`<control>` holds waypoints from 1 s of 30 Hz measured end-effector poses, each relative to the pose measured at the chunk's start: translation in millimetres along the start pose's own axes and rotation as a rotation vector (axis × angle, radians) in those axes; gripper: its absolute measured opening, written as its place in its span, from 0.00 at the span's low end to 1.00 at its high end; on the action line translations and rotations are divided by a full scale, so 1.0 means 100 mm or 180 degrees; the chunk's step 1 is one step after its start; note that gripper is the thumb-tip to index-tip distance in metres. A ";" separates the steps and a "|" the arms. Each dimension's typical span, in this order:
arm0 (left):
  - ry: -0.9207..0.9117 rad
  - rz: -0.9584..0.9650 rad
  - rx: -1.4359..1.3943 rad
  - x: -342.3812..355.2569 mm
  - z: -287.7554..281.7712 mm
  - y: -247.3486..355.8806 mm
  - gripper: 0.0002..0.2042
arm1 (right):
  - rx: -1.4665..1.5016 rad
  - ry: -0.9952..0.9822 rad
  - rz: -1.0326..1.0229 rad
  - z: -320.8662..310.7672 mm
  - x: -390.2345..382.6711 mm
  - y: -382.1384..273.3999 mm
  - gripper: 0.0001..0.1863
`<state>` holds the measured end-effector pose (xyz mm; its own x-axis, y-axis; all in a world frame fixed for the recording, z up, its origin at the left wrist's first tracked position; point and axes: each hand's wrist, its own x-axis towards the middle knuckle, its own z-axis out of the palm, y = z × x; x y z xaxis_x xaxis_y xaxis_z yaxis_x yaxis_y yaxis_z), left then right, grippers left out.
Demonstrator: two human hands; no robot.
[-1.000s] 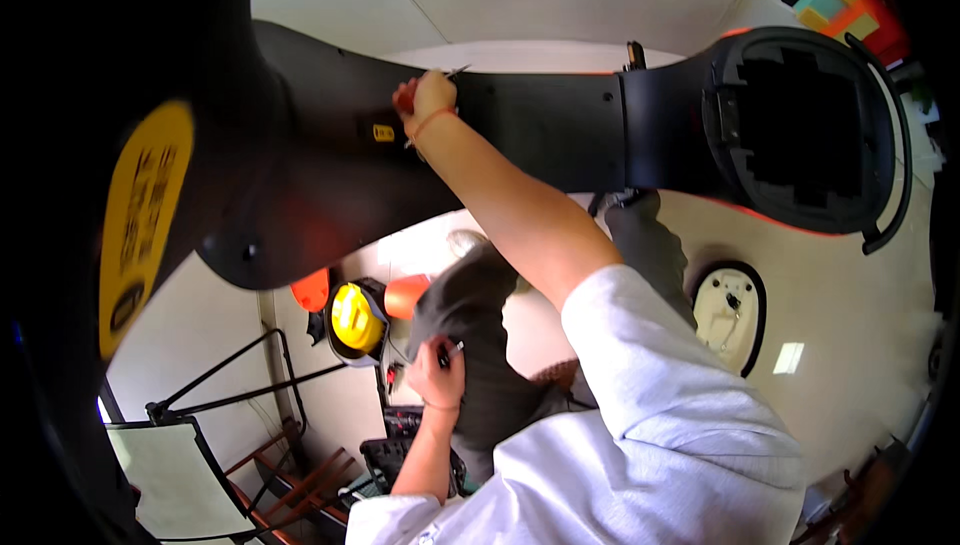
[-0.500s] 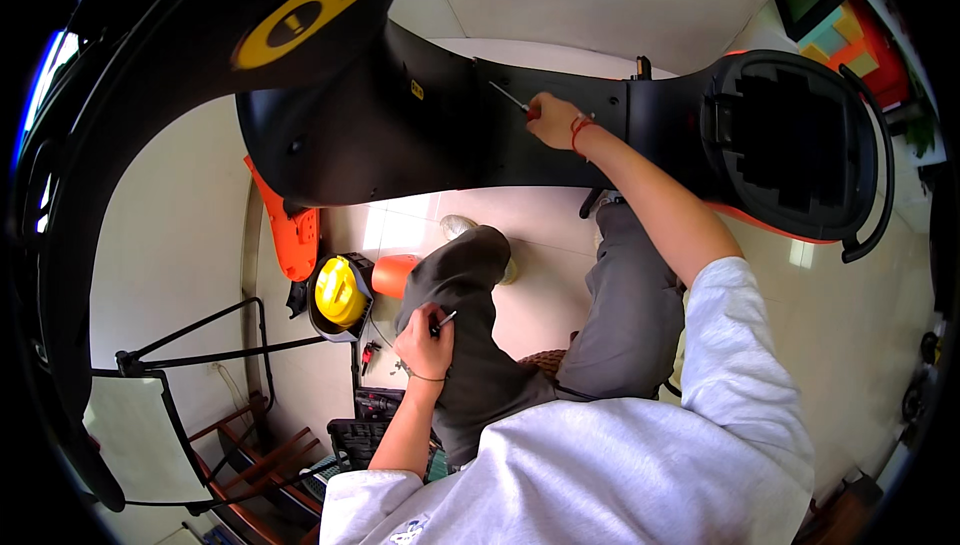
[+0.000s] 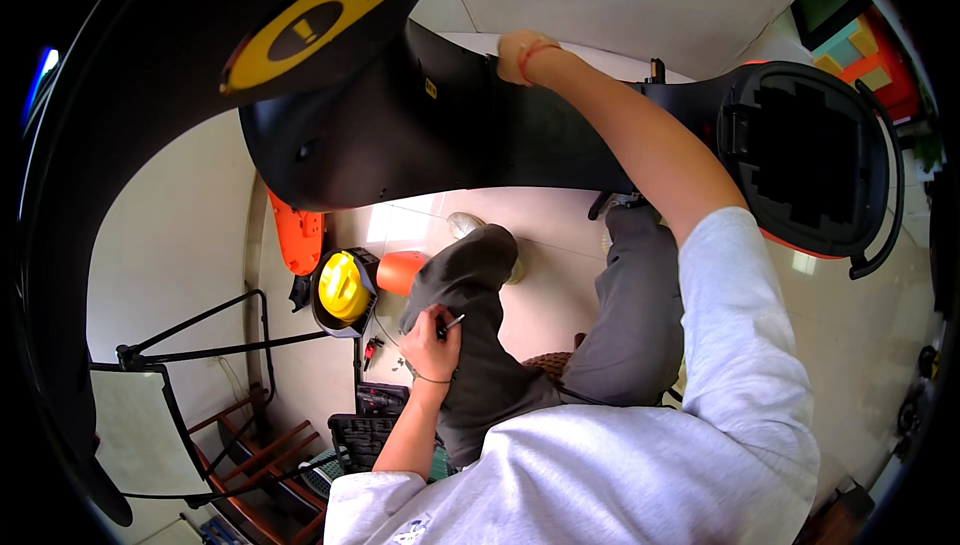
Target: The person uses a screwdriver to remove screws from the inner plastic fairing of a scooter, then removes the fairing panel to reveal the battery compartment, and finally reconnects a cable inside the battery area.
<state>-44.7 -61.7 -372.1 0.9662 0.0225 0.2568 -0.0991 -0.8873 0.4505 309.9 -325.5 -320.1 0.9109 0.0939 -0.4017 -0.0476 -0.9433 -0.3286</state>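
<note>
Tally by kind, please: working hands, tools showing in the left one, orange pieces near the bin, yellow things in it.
Hands: 2 (left hand, right hand)
Slim tool: 1
Orange pieces: 2 (flat panel, rounded piece)
Yellow thing: 1
Total: 6

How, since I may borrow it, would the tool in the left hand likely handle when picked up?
The tool is probably stiff: its bright shaft sticks out straight. It seems light, being small beside the left hand.

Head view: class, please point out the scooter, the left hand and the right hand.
Scooter (image 3: 565, 145): head view, on its black middle section.
Left hand (image 3: 427, 347): head view, around the hand's middle.
Right hand (image 3: 517, 57): head view, around the hand's middle.
</note>
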 end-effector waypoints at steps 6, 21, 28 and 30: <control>-0.0076 -0.0024 0.0046 0.01 0.01 0.05 0.07 | -0.0634 -0.0137 -0.0253 -0.27 0.45 -0.28 0.06; -0.0204 0.0087 -0.0087 0.09 0.04 0.14 0.07 | 0.1246 -0.0280 0.0547 0.79 -0.24 -0.16 0.11; -0.0265 0.0466 0.0128 -0.05 0.06 0.27 0.08 | 0.1644 -0.0114 0.0564 1.06 0.08 -0.54 0.11; -0.0279 0.0500 0.0173 -0.12 0.05 0.30 0.07 | 0.2423 -0.0375 0.1008 1.06 0.35 -0.49 0.12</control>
<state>-58.2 -90.7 -366.3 0.9571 -0.1562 0.2439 -0.2395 -0.9004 0.3632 300.5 -242.0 -408.0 0.7611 -0.0669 -0.6452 -0.5969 -0.4614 -0.6563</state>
